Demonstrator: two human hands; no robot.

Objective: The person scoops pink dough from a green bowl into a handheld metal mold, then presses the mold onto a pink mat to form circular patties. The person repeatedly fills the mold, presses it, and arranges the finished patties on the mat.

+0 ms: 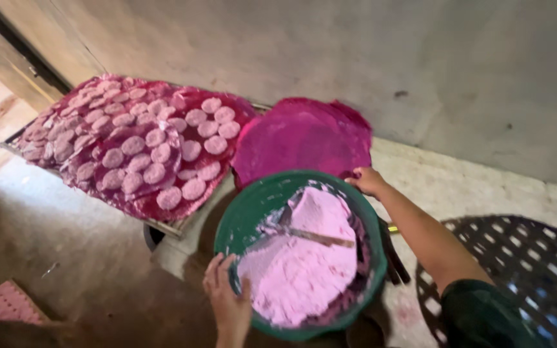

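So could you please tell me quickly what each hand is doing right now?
Left hand: gripping the green basin rim.
Right hand: resting on the far rim, empty.

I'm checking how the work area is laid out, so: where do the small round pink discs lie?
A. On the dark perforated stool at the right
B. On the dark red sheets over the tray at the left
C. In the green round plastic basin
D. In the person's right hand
B: the small round pink discs lie in rows on the dark red sheets at the left, while the green round plastic basin holds pink paste.
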